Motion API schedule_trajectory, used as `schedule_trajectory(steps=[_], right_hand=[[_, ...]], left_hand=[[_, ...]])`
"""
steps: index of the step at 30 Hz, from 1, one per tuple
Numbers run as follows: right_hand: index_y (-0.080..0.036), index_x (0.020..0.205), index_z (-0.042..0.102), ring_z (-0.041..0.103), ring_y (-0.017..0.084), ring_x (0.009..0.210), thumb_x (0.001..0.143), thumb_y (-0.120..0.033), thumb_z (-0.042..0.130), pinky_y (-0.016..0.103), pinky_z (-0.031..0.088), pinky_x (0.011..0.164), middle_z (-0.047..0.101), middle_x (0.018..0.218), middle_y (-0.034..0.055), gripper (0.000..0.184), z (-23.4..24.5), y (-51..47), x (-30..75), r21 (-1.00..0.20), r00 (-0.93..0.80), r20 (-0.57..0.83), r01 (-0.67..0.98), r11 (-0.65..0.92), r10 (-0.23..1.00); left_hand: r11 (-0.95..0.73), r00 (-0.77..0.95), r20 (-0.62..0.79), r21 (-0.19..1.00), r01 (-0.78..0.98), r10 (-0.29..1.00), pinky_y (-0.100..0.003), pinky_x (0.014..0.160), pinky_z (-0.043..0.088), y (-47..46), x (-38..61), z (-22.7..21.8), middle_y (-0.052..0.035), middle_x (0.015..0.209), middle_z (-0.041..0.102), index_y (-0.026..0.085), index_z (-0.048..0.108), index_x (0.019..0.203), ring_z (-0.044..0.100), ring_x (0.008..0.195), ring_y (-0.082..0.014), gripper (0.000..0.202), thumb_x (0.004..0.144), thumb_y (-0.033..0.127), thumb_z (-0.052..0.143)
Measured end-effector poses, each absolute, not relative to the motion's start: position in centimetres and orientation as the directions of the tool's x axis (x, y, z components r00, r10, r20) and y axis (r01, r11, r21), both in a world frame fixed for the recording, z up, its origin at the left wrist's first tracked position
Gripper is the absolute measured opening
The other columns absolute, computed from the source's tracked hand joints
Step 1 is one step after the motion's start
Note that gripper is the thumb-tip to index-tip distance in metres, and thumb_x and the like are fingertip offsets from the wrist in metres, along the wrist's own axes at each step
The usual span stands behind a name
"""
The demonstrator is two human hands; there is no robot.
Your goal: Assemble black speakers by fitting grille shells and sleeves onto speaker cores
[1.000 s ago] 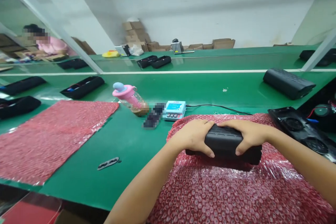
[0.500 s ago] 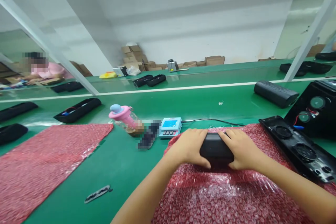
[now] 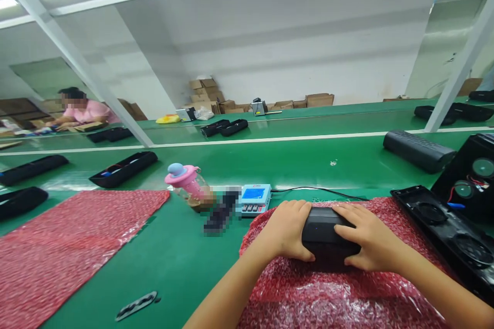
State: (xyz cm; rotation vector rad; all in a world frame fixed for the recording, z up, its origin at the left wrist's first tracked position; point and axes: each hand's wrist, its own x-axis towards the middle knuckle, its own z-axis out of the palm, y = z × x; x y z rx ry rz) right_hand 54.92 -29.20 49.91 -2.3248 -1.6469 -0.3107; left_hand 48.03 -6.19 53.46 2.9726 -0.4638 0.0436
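A black box-shaped speaker housing (image 3: pixel 324 234) rests on the red bubble wrap (image 3: pixel 320 303), gripped from both sides. My left hand (image 3: pixel 290 229) wraps its left end, thumb low on the near face. On the right end lies my right hand (image 3: pixel 368 236), its fingers over the top edge and thumb on the near face. Just beyond my left hand stands a light-blue tester (image 3: pixel 256 199) with a lit blue screen and a black cable. Right of my right hand lies a long black panel with round speaker openings (image 3: pixel 443 231).
A pink-lidded drinking cup (image 3: pixel 189 185) stands left of the tester. Behind the panel are an opened housing with wired drivers (image 3: pixel 471 180) and a dark cylinder-like speaker (image 3: pixel 419 150). More bubble wrap (image 3: pixel 88 241) and black shells (image 3: pixel 123 168) lie left. A person in pink (image 3: pixel 87 110) sits far left.
The camera view has tilted up slightly, so the bench things appear lower. Both hands keep hold of the black housing, and my right index finger has shifted on it.
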Motion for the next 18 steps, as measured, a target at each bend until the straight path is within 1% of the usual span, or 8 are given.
schedule_trajectory(steps=[1,3,5,9,11,14,16,18], right_hand=[[-0.018,0.100,0.065,0.047,0.042,0.118,0.048,-0.023,0.083,0.059,0.036,0.097,0.047,0.134,0.0222,0.055,49.9,-29.2,55.0,-0.093,0.325,0.331,0.946,-0.312,0.886],[-0.019,0.108,0.065,0.048,0.042,0.118,0.048,-0.021,0.083,0.060,0.037,0.095,0.048,0.134,0.0223,0.062,49.8,-29.3,55.2,-0.086,0.307,0.331,0.952,-0.295,0.892],[-0.022,0.114,0.064,0.049,0.042,0.116,0.048,-0.021,0.083,0.062,0.037,0.094,0.049,0.133,0.0216,0.068,49.9,-29.5,55.5,-0.095,0.283,0.314,0.959,-0.267,0.906],[-0.025,0.116,0.065,0.050,0.041,0.115,0.046,-0.023,0.083,0.060,0.038,0.094,0.050,0.132,0.0184,0.072,50.7,-30.1,55.6,-0.177,0.298,0.253,0.950,-0.259,0.921],[-0.026,0.116,0.065,0.051,0.040,0.114,0.044,-0.025,0.084,0.057,0.040,0.093,0.053,0.130,0.0172,0.075,51.4,-30.4,55.4,-0.250,0.316,0.199,0.932,-0.264,0.928],[-0.026,0.115,0.066,0.055,0.038,0.110,0.037,-0.026,0.087,0.052,0.044,0.091,0.056,0.126,0.0149,0.081,52.6,-30.6,55.0,-0.370,0.334,0.094,0.886,-0.279,0.938],[-0.027,0.114,0.066,0.055,0.037,0.109,0.036,-0.025,0.087,0.052,0.044,0.091,0.056,0.127,0.0143,0.081,53.0,-30.6,54.8,-0.407,0.351,0.057,0.863,-0.299,0.935],[-0.027,0.114,0.066,0.054,0.038,0.111,0.038,-0.025,0.087,0.054,0.043,0.093,0.054,0.129,0.0151,0.079,52.9,-30.6,54.6,-0.411,0.365,0.048,0.856,-0.315,0.930]], left_hand=[[-0.941,0.949,0.073,0.128,-0.315,-0.307,-0.048,0.097,0.040,-6.2,47.9,53.2,-0.0179,0.128,0.052,0.011,0.046,0.124,0.050,0.114,-0.0366,0.100,0.040,0.055,0.081],[-0.936,0.945,0.105,0.138,-0.322,-0.310,-0.048,0.100,0.038,-6.2,47.6,52.9,-0.0189,0.132,0.049,0.010,0.045,0.126,0.048,0.118,-0.0368,0.102,0.041,0.054,0.081],[-0.937,0.951,0.097,0.169,-0.306,-0.293,-0.048,0.097,0.041,-6.4,47.3,53.0,-0.0162,0.125,0.055,0.011,0.047,0.123,0.052,0.111,-0.0354,0.096,0.043,0.052,0.081],[-0.935,0.964,0.010,0.241,-0.259,-0.264,-0.047,0.090,0.047,-7.3,46.8,53.9,-0.0115,0.113,0.061,0.014,0.054,0.113,0.058,0.100,-0.0331,0.084,0.042,0.051,0.081],[-0.935,0.961,-0.068,0.259,-0.241,-0.267,-0.047,0.085,0.049,-7.7,46.5,54.6,-0.0096,0.107,0.064,0.015,0.056,0.107,0.061,0.094,-0.0324,0.080,0.042,0.054,0.080],[-0.940,0.948,-0.174,0.267,-0.215,-0.266,-0.047,0.079,0.051,-8.1,46.2,55.4,-0.0080,0.099,0.065,0.016,0.057,0.103,0.062,0.087,-0.0319,0.077,0.044,0.060,0.077],[-0.941,0.943,-0.204,0.271,-0.205,-0.264,-0.047,0.078,0.051,-8.3,46.1,55.6,-0.0080,0.098,0.065,0.016,0.057,0.103,0.062,0.086,-0.0319,0.076,0.045,0.062,0.076],[-0.940,0.940,-0.214,0.276,-0.202,-0.265,-0.048,0.078,0.051,-8.3,45.9,55.4,-0.0083,0.099,0.065,0.016,0.057,0.104,0.062,0.086,-0.0320,0.077,0.045,0.062,0.076]])
